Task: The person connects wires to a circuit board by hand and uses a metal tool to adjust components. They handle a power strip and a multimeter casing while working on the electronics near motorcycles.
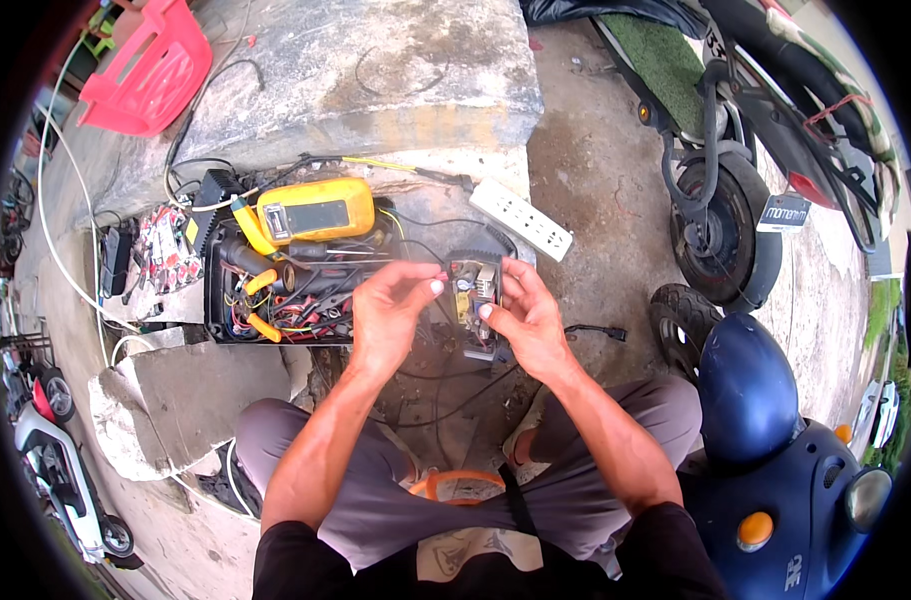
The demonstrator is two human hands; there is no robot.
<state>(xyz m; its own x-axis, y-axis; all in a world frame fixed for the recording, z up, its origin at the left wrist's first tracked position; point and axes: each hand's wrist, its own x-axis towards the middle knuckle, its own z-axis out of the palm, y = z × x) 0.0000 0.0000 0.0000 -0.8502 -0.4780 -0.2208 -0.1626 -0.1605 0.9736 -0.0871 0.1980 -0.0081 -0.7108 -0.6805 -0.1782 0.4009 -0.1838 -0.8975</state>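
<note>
Dark-cased, yellow-patched circuit board (463,306) | right hand (531,326) grips it | left hand (387,312) pinches red bit (442,275)

Red plas. chair (171,72) top L, dk-blue scooter (815,495) btm R

1. This looks like an open-air repair spot beside parked vehicles.
2. Daylight falls on a rough concrete slab (405,90) at the far side; green grass (882,318) and a white car (886,414) show at the right edge.
3. Repair gear fills the middle: an open black toolbox (214,300), a yellow multimeter (315,210), a white power strip (522,220), an uncased circuit board (465,302).
4. Scooters stand around: dark blue scooter (755,480) near right, white scooter (63,485) left.
</note>
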